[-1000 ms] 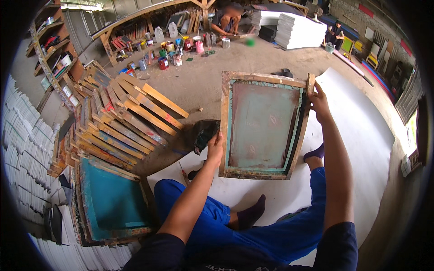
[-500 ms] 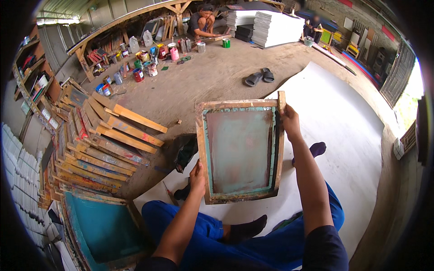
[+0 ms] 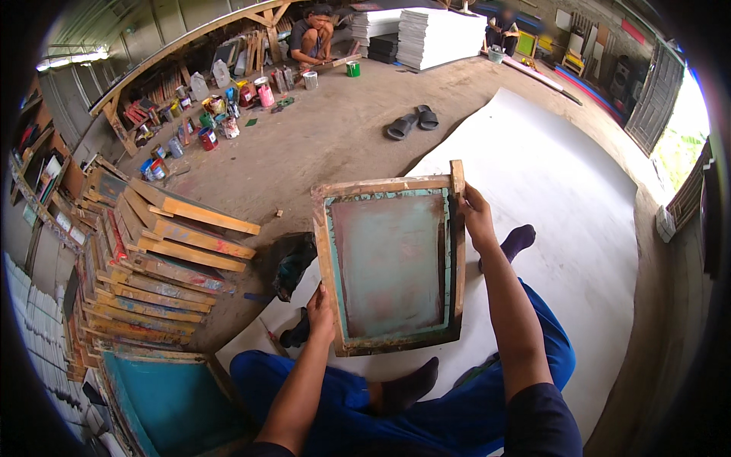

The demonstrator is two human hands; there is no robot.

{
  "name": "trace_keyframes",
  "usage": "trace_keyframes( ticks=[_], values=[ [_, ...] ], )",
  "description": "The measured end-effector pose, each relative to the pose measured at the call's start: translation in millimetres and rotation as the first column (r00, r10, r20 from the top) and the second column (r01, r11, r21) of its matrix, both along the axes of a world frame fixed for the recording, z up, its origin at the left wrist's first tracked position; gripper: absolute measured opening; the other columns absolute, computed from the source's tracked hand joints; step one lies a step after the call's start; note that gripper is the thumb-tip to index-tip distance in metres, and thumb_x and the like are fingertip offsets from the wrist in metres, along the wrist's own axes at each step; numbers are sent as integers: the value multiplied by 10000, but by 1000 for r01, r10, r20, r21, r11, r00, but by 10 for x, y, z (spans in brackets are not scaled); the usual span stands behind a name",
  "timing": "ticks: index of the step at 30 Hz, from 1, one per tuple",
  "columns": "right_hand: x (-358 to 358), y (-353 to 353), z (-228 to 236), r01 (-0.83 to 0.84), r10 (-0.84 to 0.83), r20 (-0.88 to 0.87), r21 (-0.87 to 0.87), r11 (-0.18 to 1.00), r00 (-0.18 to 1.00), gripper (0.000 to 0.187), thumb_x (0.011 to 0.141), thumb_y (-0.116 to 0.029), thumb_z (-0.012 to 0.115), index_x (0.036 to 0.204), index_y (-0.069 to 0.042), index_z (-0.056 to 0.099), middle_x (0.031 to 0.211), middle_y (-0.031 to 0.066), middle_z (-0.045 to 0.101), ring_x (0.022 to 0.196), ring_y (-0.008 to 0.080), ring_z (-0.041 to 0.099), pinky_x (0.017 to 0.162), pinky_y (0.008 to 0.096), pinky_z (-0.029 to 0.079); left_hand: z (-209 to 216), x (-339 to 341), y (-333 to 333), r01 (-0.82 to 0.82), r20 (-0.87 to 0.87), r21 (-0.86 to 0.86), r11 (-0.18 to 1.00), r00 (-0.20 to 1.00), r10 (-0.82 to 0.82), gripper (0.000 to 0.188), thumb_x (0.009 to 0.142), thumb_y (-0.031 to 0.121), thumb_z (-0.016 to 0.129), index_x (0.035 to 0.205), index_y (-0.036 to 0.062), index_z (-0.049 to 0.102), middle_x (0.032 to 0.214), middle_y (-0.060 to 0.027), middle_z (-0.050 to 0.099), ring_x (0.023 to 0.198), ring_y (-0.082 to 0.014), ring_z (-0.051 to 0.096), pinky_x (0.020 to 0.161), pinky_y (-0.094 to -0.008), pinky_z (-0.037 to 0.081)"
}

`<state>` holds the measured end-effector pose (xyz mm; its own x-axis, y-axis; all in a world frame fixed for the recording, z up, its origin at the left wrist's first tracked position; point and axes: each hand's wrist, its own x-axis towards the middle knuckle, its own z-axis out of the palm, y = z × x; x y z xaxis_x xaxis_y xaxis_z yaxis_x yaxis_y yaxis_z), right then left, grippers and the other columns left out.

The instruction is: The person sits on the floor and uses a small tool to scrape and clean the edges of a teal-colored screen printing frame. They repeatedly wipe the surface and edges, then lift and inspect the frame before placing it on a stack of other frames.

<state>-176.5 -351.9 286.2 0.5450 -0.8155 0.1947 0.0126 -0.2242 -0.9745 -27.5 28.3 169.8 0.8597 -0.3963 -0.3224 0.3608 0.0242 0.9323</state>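
Note:
A wooden-framed printing screen (image 3: pixel 390 263) with stained, pale teal mesh is held up in front of me, above my crossed legs. My left hand (image 3: pixel 320 312) grips its left side rail near the lower corner. Around the upper part of the right rail, my right hand (image 3: pixel 476 217) is closed. Beneath the screen a large white sheet (image 3: pixel 563 190) covers the floor, and I sit on it. At my lower left lies another screen (image 3: pixel 171 396) with darker teal mesh.
Many wooden frames (image 3: pixel 152 282) lean in a row at the left. Paint cans (image 3: pixel 208 138) stand farther off. Black sandals (image 3: pixel 411 122) lie beyond the sheet. One person (image 3: pixel 311 38) squats at the back near white paper stacks (image 3: pixel 442 38); another person (image 3: pixel 502 30) sits at the far right.
The view has shifted a little, so the surroundings sit farther left. Both hands keep their hold on the screen, which appears slightly lower and farther left.

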Motion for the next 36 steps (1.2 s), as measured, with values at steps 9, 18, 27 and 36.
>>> trace_keyframes(
  ticks=[9,18,27,36],
  values=[
    [-49,47,127,-128,120,129,52,990,984,549,999,-109,579,1524,37,507,1481,168,588,1367,260,541,1158,374,393,-101,-44,18,-33,94,-86,996,995,41,638,1102,430,551,1535,-32,472,1535,-135,536,1406,-253,488,1197,-387,344],
    [-13,194,149,-197,167,301,70,978,939,616,1013,-88,539,1610,-30,397,1565,126,511,1430,237,466,1181,372,355,-243,-131,-52,-88,252,-269,959,955,158,491,1114,356,557,1472,22,523,1352,-73,631,1227,-168,578,1075,-344,437],
    [-15,279,271,-270,211,426,81,959,880,750,947,-339,615,1595,-42,384,1548,143,503,1432,281,465,1204,434,328,-605,-36,-94,-76,588,-129,989,797,138,514,1145,460,383,1403,16,425,1301,-128,556,1172,-220,539,1055,-386,418],
    [-16,246,-141,-202,177,208,107,973,962,665,1059,-502,542,1553,-63,461,1452,125,562,1356,266,510,1144,454,386,-53,292,-88,-47,554,-239,970,813,176,568,1128,471,448,1465,14,451,1363,-127,571,1232,-222,552,1066,-370,427]
  ],
)
